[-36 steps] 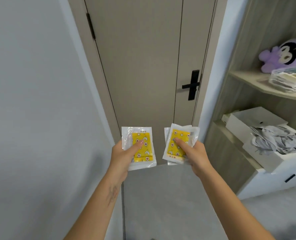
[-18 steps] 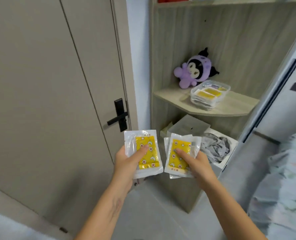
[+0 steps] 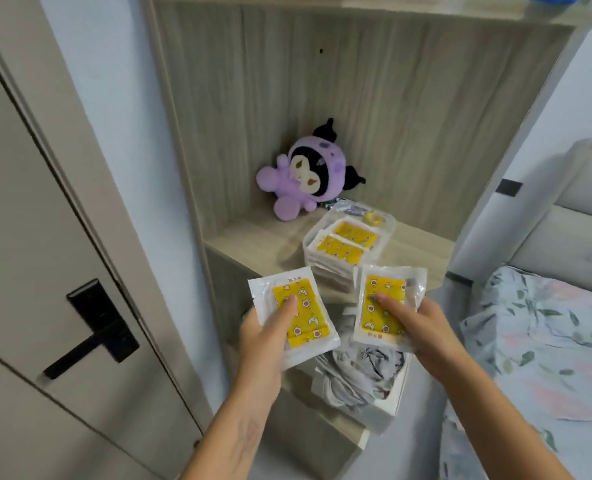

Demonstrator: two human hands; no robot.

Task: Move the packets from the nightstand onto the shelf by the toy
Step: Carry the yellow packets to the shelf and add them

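My left hand grips a clear packet with a yellow patterned insert, thumb on top. A small stack of the same packets sits in the grip of my right hand, thumb pressed on the top one. Both are held in front of and slightly below the wooden shelf. On that shelf a purple plush toy sits in the back corner, and a pile of matching packets lies to its right near the front edge.
A grey door with a black handle stands at the left. Below the shelf a white box holds grey cloth. A bed with a leaf-print cover lies at the right, its headboard behind.
The view has swung right and closer to the shelf; the toy and the packet pile now sit just ahead of my hands. Both hands keep their packets.
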